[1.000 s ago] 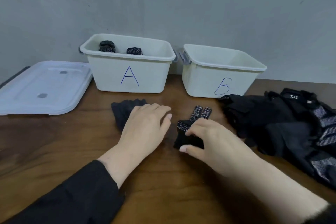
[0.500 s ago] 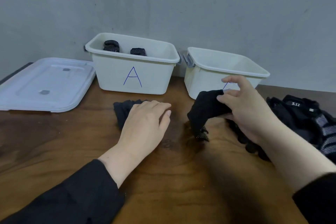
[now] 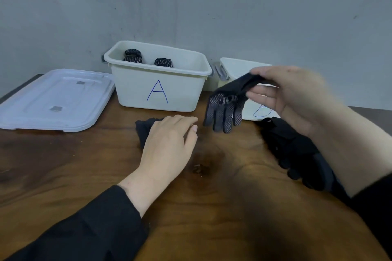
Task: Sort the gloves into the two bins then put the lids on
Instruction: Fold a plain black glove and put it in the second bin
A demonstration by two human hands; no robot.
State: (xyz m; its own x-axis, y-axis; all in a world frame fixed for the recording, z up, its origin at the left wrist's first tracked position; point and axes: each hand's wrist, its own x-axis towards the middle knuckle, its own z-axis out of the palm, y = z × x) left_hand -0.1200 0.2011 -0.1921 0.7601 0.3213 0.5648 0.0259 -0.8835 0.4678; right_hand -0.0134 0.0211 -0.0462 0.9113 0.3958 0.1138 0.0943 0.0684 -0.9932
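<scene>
My right hand (image 3: 297, 99) pinches the cuff of a black dotted glove (image 3: 226, 108), which hangs fingers-down in the air in front of bin B (image 3: 235, 70). My left hand (image 3: 169, 144) rests flat on a plain black glove (image 3: 144, 129) on the wooden table. Bin A (image 3: 157, 89), white with a blue letter, stands at the back and holds two rolled dotted gloves (image 3: 132, 56). Bin B stands to its right, partly hidden by my right hand.
A white lid (image 3: 55, 99) lies flat at the left of bin A. A pile of black gloves (image 3: 297, 150) lies on the table at the right, under my right forearm. A grey wall rises just behind the bins.
My right hand has lifted the dotted glove off the table and up toward bin B; the glove now hangs unfolded. My left hand has stayed on the plain glove.
</scene>
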